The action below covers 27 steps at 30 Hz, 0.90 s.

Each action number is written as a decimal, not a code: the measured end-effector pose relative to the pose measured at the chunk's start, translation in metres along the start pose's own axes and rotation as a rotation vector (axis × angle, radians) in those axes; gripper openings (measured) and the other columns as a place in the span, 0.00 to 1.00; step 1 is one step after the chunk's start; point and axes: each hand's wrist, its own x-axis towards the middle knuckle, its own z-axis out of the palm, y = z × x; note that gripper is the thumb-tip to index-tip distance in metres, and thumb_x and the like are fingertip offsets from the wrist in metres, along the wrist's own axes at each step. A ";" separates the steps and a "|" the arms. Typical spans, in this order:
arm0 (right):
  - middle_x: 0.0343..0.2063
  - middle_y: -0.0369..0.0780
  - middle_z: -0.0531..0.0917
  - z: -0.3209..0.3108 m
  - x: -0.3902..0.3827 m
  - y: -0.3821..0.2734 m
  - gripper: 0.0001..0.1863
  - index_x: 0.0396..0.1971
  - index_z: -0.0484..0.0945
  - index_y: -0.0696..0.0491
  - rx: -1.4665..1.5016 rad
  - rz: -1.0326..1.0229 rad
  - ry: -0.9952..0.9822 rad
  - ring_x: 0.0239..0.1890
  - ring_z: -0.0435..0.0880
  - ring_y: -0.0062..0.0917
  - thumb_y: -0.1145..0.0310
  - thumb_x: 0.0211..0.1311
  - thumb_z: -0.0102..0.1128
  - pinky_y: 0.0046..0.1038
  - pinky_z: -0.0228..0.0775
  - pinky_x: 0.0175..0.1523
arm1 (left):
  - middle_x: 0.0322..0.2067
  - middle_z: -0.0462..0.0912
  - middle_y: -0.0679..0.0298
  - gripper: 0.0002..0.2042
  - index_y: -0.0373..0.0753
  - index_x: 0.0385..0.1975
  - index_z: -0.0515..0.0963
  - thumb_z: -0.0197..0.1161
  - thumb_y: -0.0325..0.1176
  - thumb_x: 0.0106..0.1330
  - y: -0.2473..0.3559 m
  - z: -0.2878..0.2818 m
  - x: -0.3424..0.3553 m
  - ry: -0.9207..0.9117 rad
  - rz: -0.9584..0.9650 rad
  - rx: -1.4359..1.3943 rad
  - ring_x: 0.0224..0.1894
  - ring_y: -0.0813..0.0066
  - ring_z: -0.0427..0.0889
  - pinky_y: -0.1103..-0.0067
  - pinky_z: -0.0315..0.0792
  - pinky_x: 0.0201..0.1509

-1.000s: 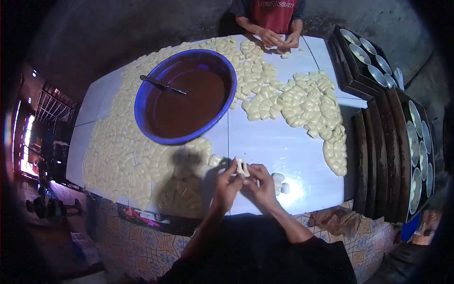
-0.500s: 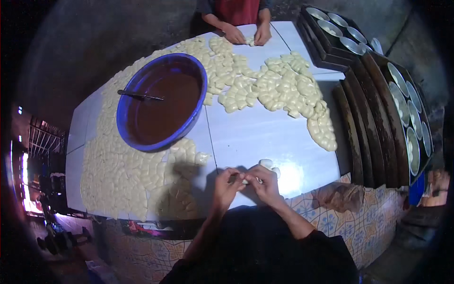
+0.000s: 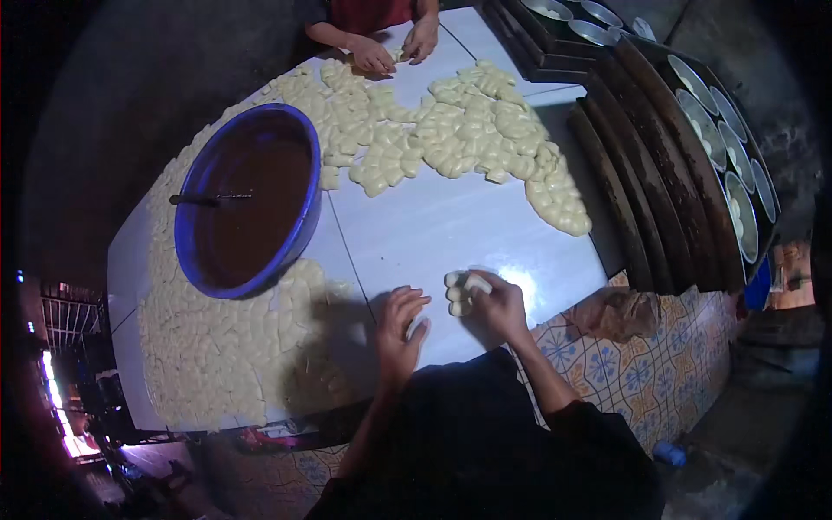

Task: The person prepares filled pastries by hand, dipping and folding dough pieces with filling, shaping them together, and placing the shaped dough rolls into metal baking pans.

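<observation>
My left hand hovers over the near edge of the pale table, its fingers loosely curled and apart, with nothing in them. To its right, my right hand pinches a small whitish dough piece between thumb and fingers. That piece is at a little cluster of dough pieces lying on the tabletop; whether it touches them I cannot tell. Flattened, joined dough pieces spread across the table's far side, and more dough covers its left side.
A blue basin of brown liquid stands on the left, a dark-handled utensil resting in it. Opposite, a co-worker's hands handle dough. Stacked dark trays hold round metal tins at the right. Patterned tiles lie below.
My hands have separated after being together around a small piece. The right one now reaches the little dough cluster with a piece in its fingers; the left has opened. The whole view has shifted.
</observation>
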 end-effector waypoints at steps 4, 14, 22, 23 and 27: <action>0.45 0.46 0.80 -0.007 0.012 -0.040 0.21 0.57 0.67 0.64 0.421 0.317 0.076 0.43 0.81 0.25 0.79 0.63 0.45 0.25 0.72 0.51 | 0.45 0.77 0.58 0.10 0.32 0.42 0.74 0.58 0.18 0.60 -0.028 -0.010 0.005 0.147 -0.159 0.092 0.49 0.72 0.77 0.78 0.69 0.54; 0.36 0.47 0.81 0.012 0.034 -0.014 0.18 0.42 0.78 0.61 -0.743 -0.284 0.127 0.33 0.80 0.36 0.71 0.49 0.60 0.35 0.72 0.43 | 0.33 0.79 0.59 0.07 0.30 0.34 0.76 0.54 0.26 0.60 -0.039 -0.065 -0.021 0.552 -0.167 0.028 0.34 0.72 0.80 0.78 0.75 0.42; 0.53 0.51 0.70 0.207 0.080 -0.021 0.24 0.52 0.72 0.52 -0.566 -0.484 -0.435 0.54 0.68 0.51 0.67 0.53 0.62 0.42 0.67 0.55 | 0.36 0.77 0.61 0.08 0.32 0.39 0.73 0.56 0.29 0.62 -0.051 -0.075 -0.042 0.950 -0.017 -0.082 0.34 0.75 0.79 0.79 0.76 0.41; 0.50 0.50 0.72 0.219 0.082 -0.021 0.22 0.49 0.74 0.53 -0.603 -0.503 -0.416 0.52 0.70 0.49 0.67 0.52 0.62 0.41 0.68 0.53 | 0.36 0.76 0.61 0.09 0.33 0.41 0.72 0.56 0.29 0.63 -0.039 -0.073 -0.046 0.968 -0.030 -0.081 0.34 0.75 0.79 0.79 0.76 0.41; 0.35 0.41 0.76 0.184 0.063 -0.050 0.24 0.42 0.79 0.56 -0.138 -0.188 -0.582 0.36 0.77 0.30 0.68 0.41 0.75 0.29 0.71 0.41 | 0.39 0.76 0.62 0.15 0.34 0.48 0.69 0.57 0.34 0.66 -0.101 -0.122 -0.083 0.753 -0.026 -0.587 0.38 0.75 0.78 0.77 0.75 0.46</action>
